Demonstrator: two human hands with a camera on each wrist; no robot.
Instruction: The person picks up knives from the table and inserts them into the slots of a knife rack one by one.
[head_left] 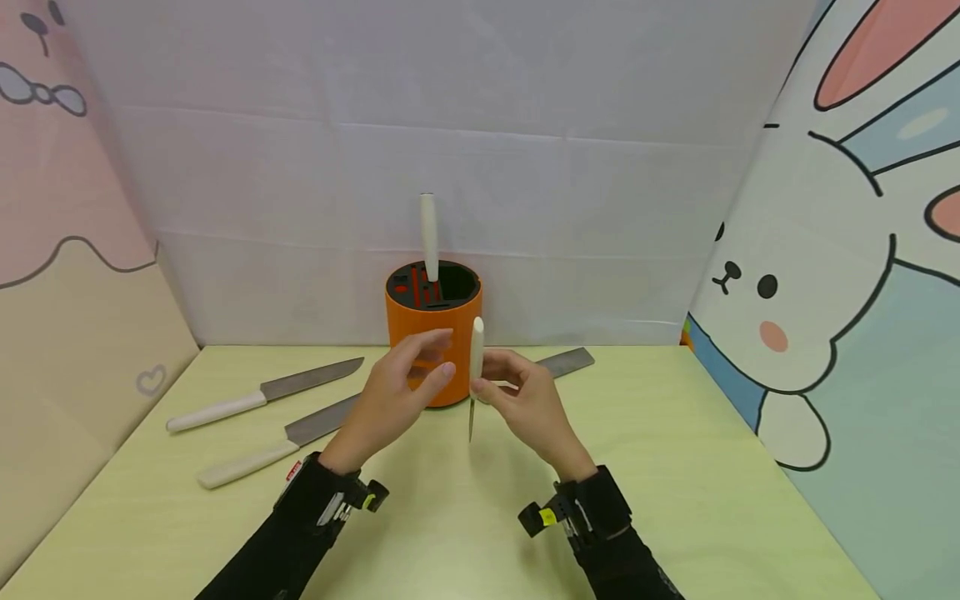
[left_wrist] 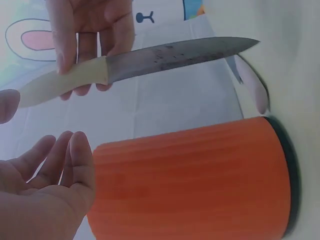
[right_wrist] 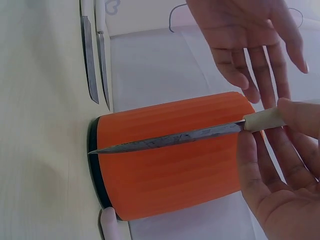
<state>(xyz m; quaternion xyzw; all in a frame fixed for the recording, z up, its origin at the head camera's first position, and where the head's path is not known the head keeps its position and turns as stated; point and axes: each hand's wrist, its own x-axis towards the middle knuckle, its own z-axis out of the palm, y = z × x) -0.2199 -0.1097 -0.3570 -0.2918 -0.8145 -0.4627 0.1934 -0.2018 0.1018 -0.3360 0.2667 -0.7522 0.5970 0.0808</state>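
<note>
My right hand (head_left: 528, 408) pinches a knife (head_left: 477, 346) by its white handle, with the blade pointing down. In the left wrist view its pointed, stained blade (left_wrist: 175, 57) shows in full. My left hand (head_left: 386, 404) is raised just left of the knife, fingers spread and relaxed, holding nothing. Both hands are in front of an orange round knife block (head_left: 450, 325) with a black slotted top. Another white-handled knife (head_left: 429, 237) stands upright in that block.
Two white-handled knives lie on the table's left: one farther back (head_left: 217, 412), one nearer (head_left: 247, 465), its blade partly behind my left hand. Another blade (head_left: 568, 361) lies right of the block, its handle hidden by my right hand. A white cloth wall (head_left: 570, 225) rises behind.
</note>
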